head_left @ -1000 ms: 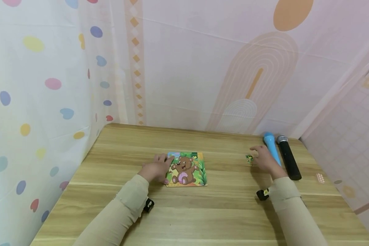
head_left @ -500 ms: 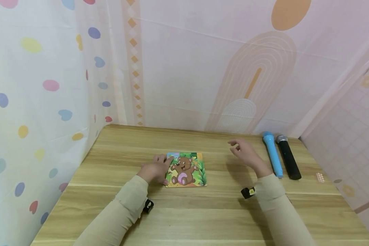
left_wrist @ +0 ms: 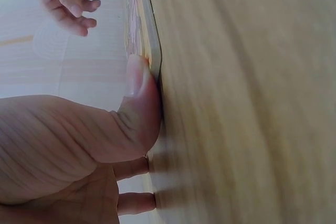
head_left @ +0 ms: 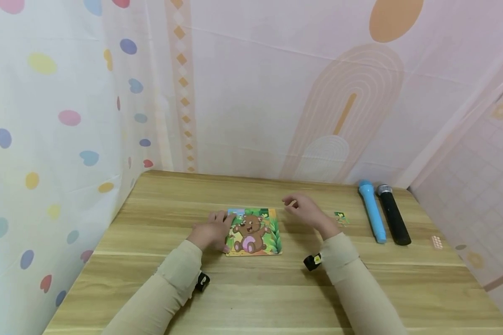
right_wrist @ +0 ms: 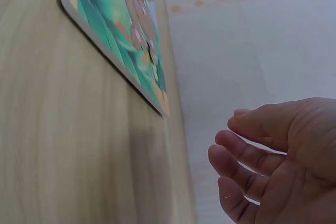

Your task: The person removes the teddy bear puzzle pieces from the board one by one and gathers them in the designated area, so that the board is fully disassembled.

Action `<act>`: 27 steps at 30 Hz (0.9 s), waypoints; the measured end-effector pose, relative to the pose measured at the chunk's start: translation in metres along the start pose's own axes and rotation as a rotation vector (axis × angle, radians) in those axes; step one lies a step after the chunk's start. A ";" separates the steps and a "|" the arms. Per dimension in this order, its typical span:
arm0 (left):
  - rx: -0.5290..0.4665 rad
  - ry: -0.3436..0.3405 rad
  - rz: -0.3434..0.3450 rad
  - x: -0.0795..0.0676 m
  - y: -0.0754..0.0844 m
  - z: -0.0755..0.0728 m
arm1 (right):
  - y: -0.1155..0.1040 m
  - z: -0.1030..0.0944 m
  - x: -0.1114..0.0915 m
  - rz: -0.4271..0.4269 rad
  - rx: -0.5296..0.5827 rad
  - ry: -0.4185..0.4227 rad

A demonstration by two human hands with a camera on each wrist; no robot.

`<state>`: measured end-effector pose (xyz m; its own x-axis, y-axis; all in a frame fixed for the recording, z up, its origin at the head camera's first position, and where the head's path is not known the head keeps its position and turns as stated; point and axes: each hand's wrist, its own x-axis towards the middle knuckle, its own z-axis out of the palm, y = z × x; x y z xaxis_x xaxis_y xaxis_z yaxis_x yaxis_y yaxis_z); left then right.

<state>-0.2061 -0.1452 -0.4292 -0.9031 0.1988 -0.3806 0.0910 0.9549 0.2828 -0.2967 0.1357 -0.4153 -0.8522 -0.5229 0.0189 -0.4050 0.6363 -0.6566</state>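
Touching the left edge of the bear-picture board (head_left: 249,232), apparently a jigsaw, the left hand (head_left: 211,232) has not shifted; its thumb presses the near corner, and its grip is relaxed rather than closed round anything. The board lies flat on the wooden surface (head_left: 251,298), unmoved. Just right of it, the right hand (head_left: 305,211) has swung leftward and hangs above the surface, grip slack, fingers loosely bent with nothing in them. That uncovers the small green-and-yellow piece (head_left: 340,216), lying near the blue microphone (head_left: 373,211), with the black microphone (head_left: 394,215) beyond. The work now seems centred on the board, without the piece.
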 end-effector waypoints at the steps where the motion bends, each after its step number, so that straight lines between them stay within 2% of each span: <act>1: 0.003 0.002 0.001 0.000 0.000 0.000 | -0.001 0.003 0.002 0.001 0.004 -0.006; 14: -0.002 0.006 -0.012 -0.001 -0.001 -0.002 | -0.015 0.034 0.015 0.007 0.035 -0.081; 21: -0.009 0.010 -0.004 -0.001 -0.001 -0.002 | -0.017 0.044 0.019 -0.026 0.031 -0.112; 27: -0.010 0.009 -0.001 -0.001 0.000 -0.003 | -0.020 0.048 0.020 0.001 0.052 -0.118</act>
<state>-0.2063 -0.1463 -0.4262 -0.9069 0.1954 -0.3733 0.0857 0.9529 0.2908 -0.2895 0.0849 -0.4377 -0.8064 -0.5874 -0.0687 -0.3836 0.6080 -0.6951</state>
